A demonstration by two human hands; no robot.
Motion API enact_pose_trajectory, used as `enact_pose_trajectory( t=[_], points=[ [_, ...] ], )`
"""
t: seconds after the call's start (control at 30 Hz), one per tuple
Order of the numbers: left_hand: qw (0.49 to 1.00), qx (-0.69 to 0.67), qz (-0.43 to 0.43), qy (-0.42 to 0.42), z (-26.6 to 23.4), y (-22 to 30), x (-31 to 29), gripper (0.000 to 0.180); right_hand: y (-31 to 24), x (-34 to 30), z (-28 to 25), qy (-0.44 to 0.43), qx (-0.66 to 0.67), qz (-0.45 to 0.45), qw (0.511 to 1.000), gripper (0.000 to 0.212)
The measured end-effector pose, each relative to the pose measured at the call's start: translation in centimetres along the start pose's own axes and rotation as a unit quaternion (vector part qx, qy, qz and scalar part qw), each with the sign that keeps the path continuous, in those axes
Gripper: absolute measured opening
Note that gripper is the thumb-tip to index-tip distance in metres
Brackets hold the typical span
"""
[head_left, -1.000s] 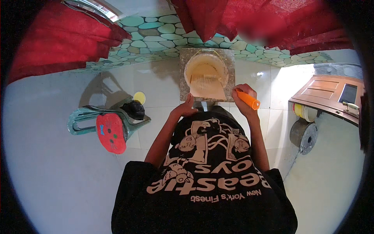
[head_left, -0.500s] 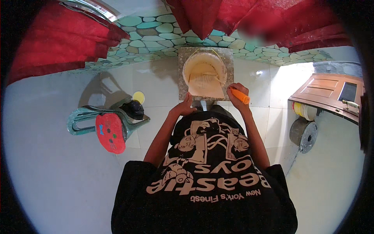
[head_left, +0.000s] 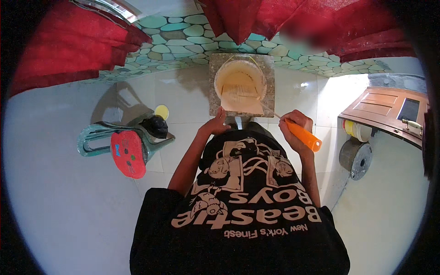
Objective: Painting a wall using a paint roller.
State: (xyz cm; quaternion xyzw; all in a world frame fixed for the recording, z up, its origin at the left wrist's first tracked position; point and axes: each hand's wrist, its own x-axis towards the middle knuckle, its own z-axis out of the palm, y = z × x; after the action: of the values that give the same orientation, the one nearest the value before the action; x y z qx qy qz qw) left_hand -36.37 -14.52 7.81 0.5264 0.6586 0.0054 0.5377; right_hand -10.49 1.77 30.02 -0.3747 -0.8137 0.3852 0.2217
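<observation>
Plainly, the biggest risk sits with the bucket [head_left: 240, 82]: it stands on a small stone slab [head_left: 215, 98] against the pebble wall [head_left: 183, 41], its cream-smeared mouth tipped toward the person, and a hard push or scrape inside could slide it off the slab's near edge onto the white floor [head_left: 68, 192]. The left hand [head_left: 216, 125] looks to be guarding against that; its fingers are spread open and pressed on the slab's front edge, just below the bucket's rim, not wrapped round anything.

A smaller worry is the tool. The right hand [head_left: 294, 130] is closed in a fist round an orange handle [head_left: 306, 137], whose thin shaft runs up and left to the bucket's lower right rim. I cannot tell what blade or tip it carries. If the grip slackens, or the tip catches on the rim, paste could flick onto the floor.

The green stool [head_left: 126, 142] with its red seat lies tipped over well off to the left, clear of both hands.
</observation>
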Motion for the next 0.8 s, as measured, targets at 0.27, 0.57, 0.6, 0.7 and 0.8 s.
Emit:
enact_pose_trajectory(
  t=[0.27,0.57,0.6,0.7,0.8],
  points=[
    [1.000,-0.015,-0.010,-0.012,-0.4,0.4,0.0,0.099,1.3,1.2,1.7,0.002,0.004,-0.008,1.000,0.006],
    [1.000,-0.021,-0.005,-0.012,-0.1,0.0,0.2,0.103,3.9,3.0,4.9,-0.001,-0.002,-0.074,0.997,0.005],
    [1.000,-0.027,-0.006,-0.012,-0.2,0.2,0.1,0.103,3.4,2.9,4.4,-0.001,-0.002,-0.073,0.997,0.005],
    [0.999,-0.024,-0.017,-0.034,-0.5,0.1,-0.1,0.103,1.0,2.4,2.2,-0.035,-0.005,-0.076,0.996,0.005],
    [0.999,-0.025,-0.014,-0.026,-0.2,-0.3,0.2,0.103,-1.4,1.9,0.2,-0.038,0.008,-0.050,0.998,0.003]
  ],
)
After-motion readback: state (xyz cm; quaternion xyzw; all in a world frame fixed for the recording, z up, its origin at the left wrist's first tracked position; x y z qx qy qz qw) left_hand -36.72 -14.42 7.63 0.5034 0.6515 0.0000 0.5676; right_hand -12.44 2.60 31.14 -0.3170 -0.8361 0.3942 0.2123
